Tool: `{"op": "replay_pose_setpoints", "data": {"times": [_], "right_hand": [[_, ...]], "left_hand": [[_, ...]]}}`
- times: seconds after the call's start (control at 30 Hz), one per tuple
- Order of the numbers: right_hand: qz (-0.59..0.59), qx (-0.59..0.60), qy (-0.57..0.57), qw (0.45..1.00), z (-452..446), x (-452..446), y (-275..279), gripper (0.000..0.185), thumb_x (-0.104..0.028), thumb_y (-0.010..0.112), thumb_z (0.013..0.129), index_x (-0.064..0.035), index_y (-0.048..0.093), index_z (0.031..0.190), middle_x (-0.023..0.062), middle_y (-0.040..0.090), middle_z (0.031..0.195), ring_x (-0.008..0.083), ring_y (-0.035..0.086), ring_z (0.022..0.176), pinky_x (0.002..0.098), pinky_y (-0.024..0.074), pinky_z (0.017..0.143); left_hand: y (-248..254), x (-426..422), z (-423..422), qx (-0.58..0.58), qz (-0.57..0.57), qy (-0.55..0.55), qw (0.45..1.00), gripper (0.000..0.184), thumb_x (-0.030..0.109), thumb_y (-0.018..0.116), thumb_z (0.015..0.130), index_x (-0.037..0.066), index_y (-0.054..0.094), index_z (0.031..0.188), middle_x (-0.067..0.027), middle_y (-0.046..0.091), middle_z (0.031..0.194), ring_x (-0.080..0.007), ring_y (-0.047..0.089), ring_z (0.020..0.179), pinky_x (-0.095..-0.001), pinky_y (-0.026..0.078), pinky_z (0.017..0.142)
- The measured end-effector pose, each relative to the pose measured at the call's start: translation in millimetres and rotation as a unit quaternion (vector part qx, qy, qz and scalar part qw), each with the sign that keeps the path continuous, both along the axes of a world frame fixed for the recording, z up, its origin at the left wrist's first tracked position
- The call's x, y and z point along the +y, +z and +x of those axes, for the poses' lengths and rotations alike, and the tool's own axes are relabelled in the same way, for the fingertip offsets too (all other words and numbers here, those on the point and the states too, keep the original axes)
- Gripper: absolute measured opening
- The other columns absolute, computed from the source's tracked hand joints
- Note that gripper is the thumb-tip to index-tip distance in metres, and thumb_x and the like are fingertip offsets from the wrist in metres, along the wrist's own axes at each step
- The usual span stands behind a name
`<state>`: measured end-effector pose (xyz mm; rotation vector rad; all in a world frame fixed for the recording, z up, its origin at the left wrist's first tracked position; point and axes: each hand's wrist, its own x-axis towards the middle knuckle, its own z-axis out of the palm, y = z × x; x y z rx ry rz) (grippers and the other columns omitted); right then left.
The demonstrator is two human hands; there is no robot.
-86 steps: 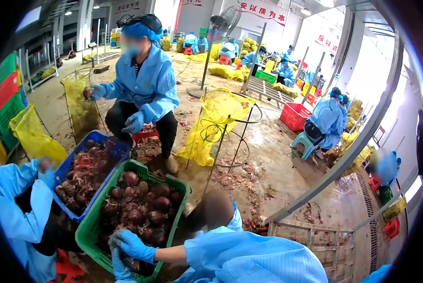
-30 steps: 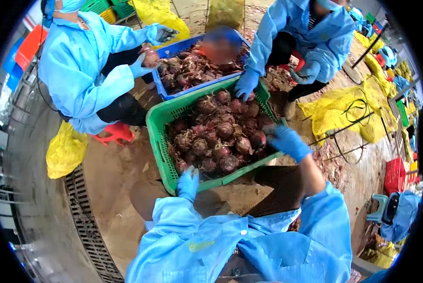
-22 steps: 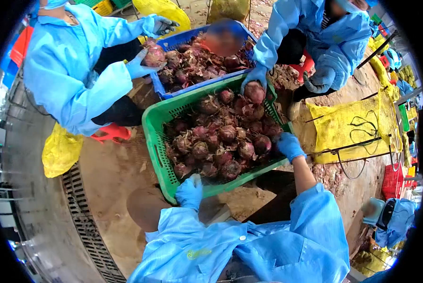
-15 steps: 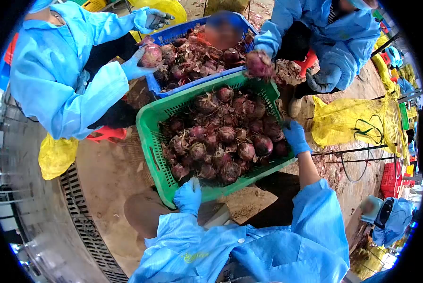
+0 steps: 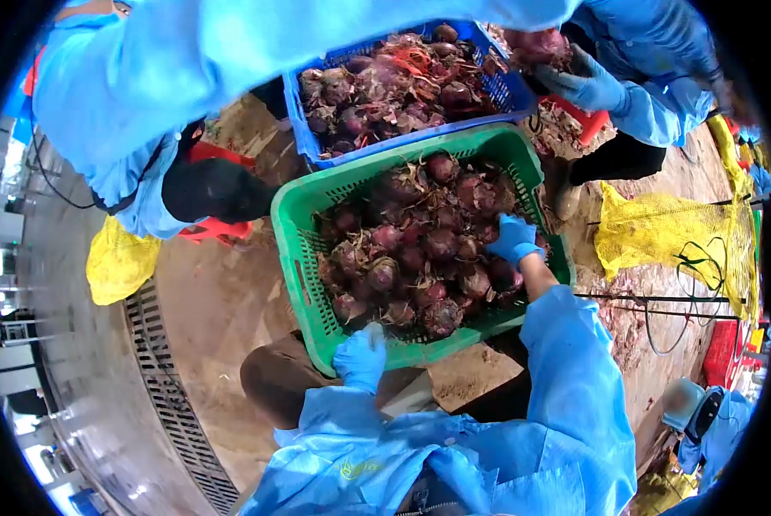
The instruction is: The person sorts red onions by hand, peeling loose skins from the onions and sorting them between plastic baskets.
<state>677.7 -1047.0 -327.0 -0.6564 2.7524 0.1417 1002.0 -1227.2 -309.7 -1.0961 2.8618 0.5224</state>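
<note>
A green crate (image 5: 321,337) full of red onions (image 5: 441,244) with loose, papery skins lies in front of my knees. My left hand (image 5: 361,356), in a blue glove, is closed on the crate's near rim at its left corner. Over the onions at the right side of the crate is my right hand (image 5: 515,239), gloved too, its fingers bent down onto them; whether it grips one is hidden. Behind the green crate, a blue crate (image 5: 317,153) holds more onions, loose skins and some red strands.
A co-worker's blue sleeve (image 5: 256,60) stretches across the top left. At the upper right, another co-worker's gloved hand (image 5: 592,84) holds an onion. Yellow net bags (image 5: 661,232) on metal rods stand right; a yellow bag (image 5: 123,262) lies left beside a floor grate (image 5: 175,396).
My right hand has moved from the crate's right rim in over the onions. The left co-worker's arm now reaches across the top. The right co-worker's onion has moved up and right, away from the crates.
</note>
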Motion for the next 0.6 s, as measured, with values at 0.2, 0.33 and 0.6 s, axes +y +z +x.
{"op": "replay_pose_setpoints", "data": {"times": [0.2, 0.33, 0.6], "right_hand": [[-0.234, -0.213, -0.066, 0.946, -17, 34, 12, 0.059, -0.037, 0.073, 0.063, -0.0062, 0.053, 0.109, 0.0178, 0.06, 0.104, 0.032, 0.058, 0.097, 0.0361, 0.0458, 0.085], [-0.177, -0.21, 0.049, 0.96, 7, 32, 52, 0.04, -0.024, 0.068, 0.068, -0.011, 0.059, 0.105, 0.0141, 0.064, 0.096, 0.0298, 0.062, 0.082, 0.0379, 0.0499, 0.07], [-0.006, 0.032, 0.171, 0.985, 62, 39, -6, 0.047, -0.025, 0.07, 0.065, -0.0187, 0.058, 0.11, 0.014, 0.056, 0.097, 0.0324, 0.059, 0.08, 0.0403, 0.0515, 0.068]], "left_hand": [[0, -2, -2, -0.023, 0.033, -0.002, 0.999, 0.023, 0.036, 0.052, 0.084, 0.019, 0.065, 0.09, -0.0111, 0.063, 0.072, -0.0323, 0.061, 0.063, -0.0453, 0.047, 0.055], [2, 1, -1, 0.033, 0.017, 0.009, 0.999, 0.023, 0.035, 0.053, 0.086, 0.016, 0.066, 0.087, -0.01, 0.064, 0.075, -0.03, 0.061, 0.067, -0.0431, 0.047, 0.058], [11, 0, -2, -0.032, 0.027, 0.013, 0.999, 0.028, 0.039, 0.05, 0.086, 0.018, 0.067, 0.094, -0.0114, 0.065, 0.079, -0.0312, 0.063, 0.072, -0.0432, 0.048, 0.063]]}}
